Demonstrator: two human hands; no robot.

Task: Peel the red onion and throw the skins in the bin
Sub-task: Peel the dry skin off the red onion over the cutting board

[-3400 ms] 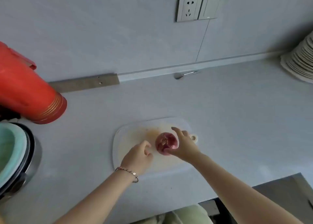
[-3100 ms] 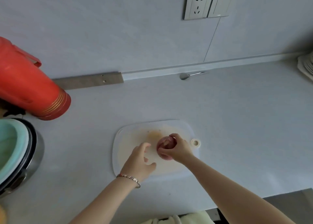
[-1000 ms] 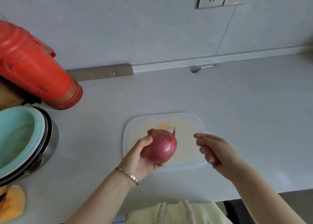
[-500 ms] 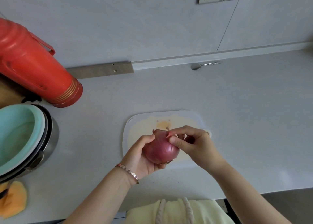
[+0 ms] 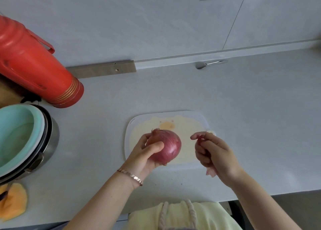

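My left hand [image 5: 144,155] grips a whole red onion [image 5: 167,147] from the left and below, holding it just above a white cutting board [image 5: 139,123]. Dry brown skin sticks up at the onion's top left. My right hand [image 5: 213,153] is a short way to the right of the onion, fingers curled around pieces of onion skin [image 5: 210,172]; a pink scrap pokes out below the palm and another shows at the fingertips. No bin is in view.
A red thermos [image 5: 33,68] stands at the back left. In front of it is a steel pot with a mint-green bowl [image 5: 19,139] in it. An orange cloth [image 5: 13,202] lies near the left front edge. A spoon [image 5: 208,64] rests against the back wall.
The onion went from my right hand on the board into my left hand, lifted. My right hand pinched the onion's top, then pulled away right with a scrap of skin.
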